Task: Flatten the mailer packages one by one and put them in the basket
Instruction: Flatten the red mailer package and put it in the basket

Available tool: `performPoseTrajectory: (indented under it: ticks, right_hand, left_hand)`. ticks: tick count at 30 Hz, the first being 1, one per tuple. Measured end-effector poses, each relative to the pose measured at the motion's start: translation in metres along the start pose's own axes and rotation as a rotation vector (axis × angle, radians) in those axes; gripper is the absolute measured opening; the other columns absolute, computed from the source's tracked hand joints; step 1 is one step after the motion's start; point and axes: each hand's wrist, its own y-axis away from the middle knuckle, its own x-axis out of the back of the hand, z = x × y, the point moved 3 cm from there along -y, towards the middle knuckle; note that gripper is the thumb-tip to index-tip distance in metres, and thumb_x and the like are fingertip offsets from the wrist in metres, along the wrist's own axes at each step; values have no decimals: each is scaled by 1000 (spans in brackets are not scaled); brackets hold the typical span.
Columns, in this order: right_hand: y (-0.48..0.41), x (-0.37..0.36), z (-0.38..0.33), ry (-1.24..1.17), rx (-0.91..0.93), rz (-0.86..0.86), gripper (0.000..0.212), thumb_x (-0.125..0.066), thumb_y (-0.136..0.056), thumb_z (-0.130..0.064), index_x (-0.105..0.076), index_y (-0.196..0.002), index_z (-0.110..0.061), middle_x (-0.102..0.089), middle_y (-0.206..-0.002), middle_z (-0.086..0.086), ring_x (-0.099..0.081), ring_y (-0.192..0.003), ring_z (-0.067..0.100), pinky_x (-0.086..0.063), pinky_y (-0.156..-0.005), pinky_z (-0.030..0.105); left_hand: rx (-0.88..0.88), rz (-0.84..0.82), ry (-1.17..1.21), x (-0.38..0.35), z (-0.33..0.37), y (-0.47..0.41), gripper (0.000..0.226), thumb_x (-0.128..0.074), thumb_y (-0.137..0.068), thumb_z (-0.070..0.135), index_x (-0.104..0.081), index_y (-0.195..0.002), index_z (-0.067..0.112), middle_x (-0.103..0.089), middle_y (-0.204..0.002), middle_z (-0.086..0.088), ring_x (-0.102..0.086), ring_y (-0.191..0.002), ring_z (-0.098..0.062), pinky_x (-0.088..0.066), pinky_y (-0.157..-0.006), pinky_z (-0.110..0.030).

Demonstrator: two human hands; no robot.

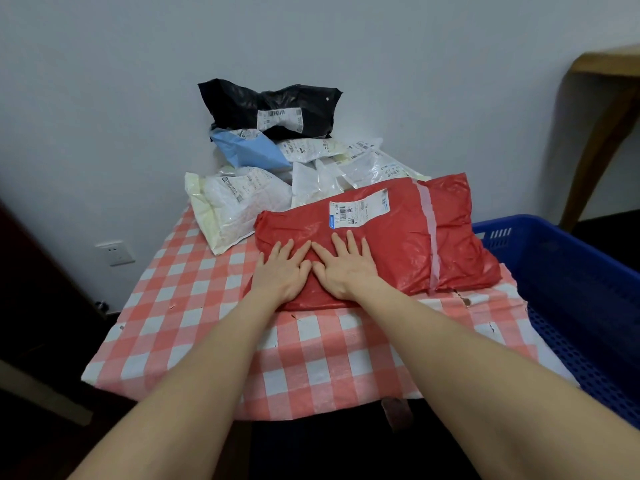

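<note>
Your left hand: it lies palm down on the near left part of the red crinkled plastic mailer package, fingers straight and spread, gripping nothing.
Your right hand: flat on the same package just beside the left one, fingers extended and slightly fanned; the two index fingertips touch or nearly touch.
Package relative to your hands: most of the red package lies to the right of and beyond both palms; only its near left corner is under them.
Where the package is: on the table with the red-and-white checked cloth, at the table's right side, with its right end close to the blue perforated plastic basket.
Long axis: it runs crosswise in front of you, from near left to slightly farther right.
Which way it points: the end crossed by a pale strip of tape faces the basket; the white printed shipping label faces up near the far edge, above your fingertips.
Package shape: puffy and wrinkled, bulging at the right half.
Waiting pile: behind it, against the wall, a black plastic mailer sits on top, a light blue mailer beneath it, and several white plastic mailers around them.
Basket: it stands to your right, beside the table.
Wall: a white socket is low on the left.
</note>
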Motion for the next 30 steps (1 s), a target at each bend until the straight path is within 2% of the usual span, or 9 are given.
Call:
performPoseTrajectory:
  ticks: [9,12,15,17,18,20,23,26,30]
  right_hand:
    - [-3,1,0,-40,5,-52,55,-13,-100,-52,-2,-152,-39,7,-162,5,14,-147,30,11,-117,50]
    - [-5,7,3,-81,9,-132,55,-15,-100,-52,-4,-152,-39,7,-162,6,15,-147,31,11,-117,50]
    - [-7,25,6,-254,50,-114,51,-24,-101,-43,-26,-151,-31,-17,-158,12,-9,-147,32,-9,-119,47]
    - [-6,48,18,-359,48,78,46,-33,-99,-33,-42,-143,-24,-35,-148,11,-32,-139,30,-28,-113,42]
    - [-4,58,25,-333,31,188,45,-35,-99,-31,-43,-143,-22,-36,-147,9,-33,-139,28,-29,-112,40]
    - [1,71,50,-189,-33,288,48,-33,-100,-31,-35,-147,-23,-25,-155,8,-14,-147,27,-16,-117,40]
    - [6,71,84,-56,-148,244,53,-25,-100,-38,-18,-152,-29,-6,-161,9,8,-148,30,4,-120,46]
    - [13,58,109,-80,-206,141,55,-20,-101,-43,-9,-154,-32,4,-162,9,18,-146,30,5,-119,48]
    - [16,34,118,-176,-235,-1,57,-14,-99,-54,-2,-153,-38,14,-161,5,16,-147,31,5,-118,50]
  left_hand:
    - [10,-30,-17,0,-1,-2,50,-15,-102,43,-6,-151,39,-3,-161,2,0,-148,-20,-4,-119,-46]
    - [15,-92,-24,7,-1,-8,50,-17,-101,42,-12,-151,37,-12,-159,-3,-10,-145,-26,-11,-118,-46]
    - [60,-82,-22,27,8,-20,49,-19,-101,42,-26,-148,32,-26,-152,-10,-26,-138,-33,-22,-112,-47]
    - [37,50,-12,41,26,-28,48,-23,-100,42,-30,-147,30,-31,-150,-9,-32,-136,-32,-27,-109,-47]
    - [-1,101,13,45,38,-31,48,-25,-101,40,-28,-148,29,-30,-151,-8,-32,-136,-31,-28,-109,-47]
    - [-102,143,56,46,71,-36,50,-25,-101,38,-22,-150,30,-25,-155,-5,-26,-141,-27,-25,-112,-47]
    - [-174,111,93,37,110,-36,52,-21,-101,37,-11,-152,31,-13,-159,-4,-14,-146,-22,-17,-116,-49]
    - [-213,4,101,21,132,-36,54,-20,-101,37,-1,-152,31,-1,-161,-1,-2,-148,-21,-9,-118,-51]
    - [-200,-43,91,0,132,-30,54,-17,-102,41,5,-151,35,9,-160,1,6,-148,-18,-2,-117,-54]
